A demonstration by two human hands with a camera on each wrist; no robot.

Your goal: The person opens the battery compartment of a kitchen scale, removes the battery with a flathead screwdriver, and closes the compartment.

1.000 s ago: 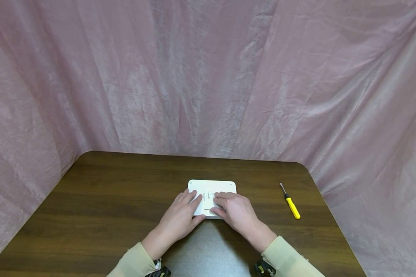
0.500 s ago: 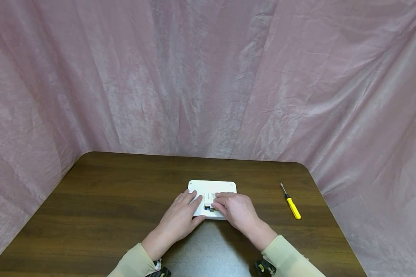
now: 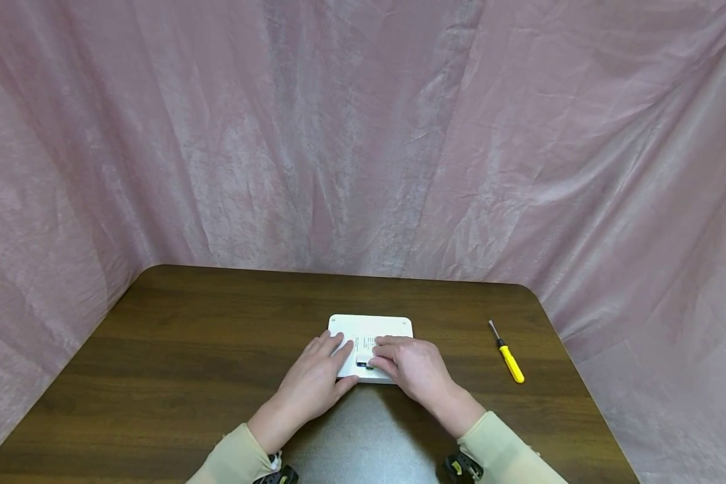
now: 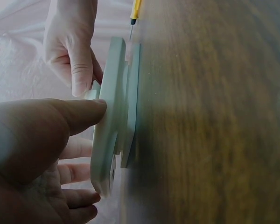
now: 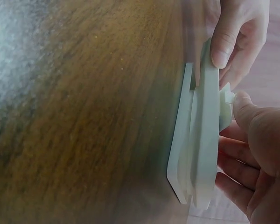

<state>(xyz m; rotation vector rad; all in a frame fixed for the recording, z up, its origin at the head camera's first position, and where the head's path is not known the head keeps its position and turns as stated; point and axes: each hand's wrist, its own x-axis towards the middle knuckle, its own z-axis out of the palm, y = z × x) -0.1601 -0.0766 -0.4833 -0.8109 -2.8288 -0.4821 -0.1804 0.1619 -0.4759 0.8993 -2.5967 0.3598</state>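
Observation:
A flat white device lies on the table with its printed, screw-cornered side up. My left hand rests on its left part, fingers straight across the top and thumb at the near edge. My right hand pinches a small white cover between thumb and fingers. Both wrist views show that cover tilted up from the device's surface. Below its near edge a narrow dark opening shows in the head view. What lies inside is mostly hidden by the cover and my right thumb.
A screwdriver with a yellow handle lies to the right, its tip pointing away. The brown wooden table has rounded far corners. Pink curtains hang behind and beside it.
A second ago the cover lay flat; then my right hand raised its near edge, baring a dark compartment. Now the visible gap is narrower. My left hand has stayed in place.

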